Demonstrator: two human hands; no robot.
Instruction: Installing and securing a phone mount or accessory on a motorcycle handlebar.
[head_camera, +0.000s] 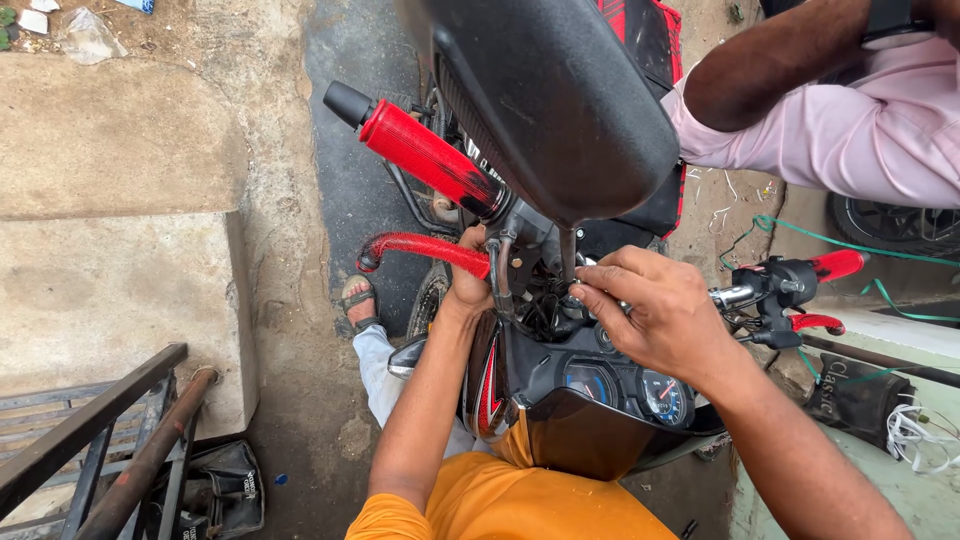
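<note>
I look down on a motorcycle's handlebar. My left hand (468, 278) is closed around the bar by the clamp, between the red left grip (420, 155) and the red lever (420, 245). My right hand (655, 315) pinches the base of the thin black mirror stem (567, 250) with its fingertips. The large black mirror (550, 100) stands above both hands and hides part of the tank. The instrument cluster (620, 385) sits just below my right hand. The red right grip (838, 264) and its lever (815, 323) lie to the right.
Another person's arm (780, 60) and pink sleeve (860, 140) reach in at the top right. A concrete step (110, 300), a metal frame (100, 450) and a black bag (225, 485) are at the left. A green cord (830, 240) runs at the right. My sandalled foot (358, 297) rests on the ground.
</note>
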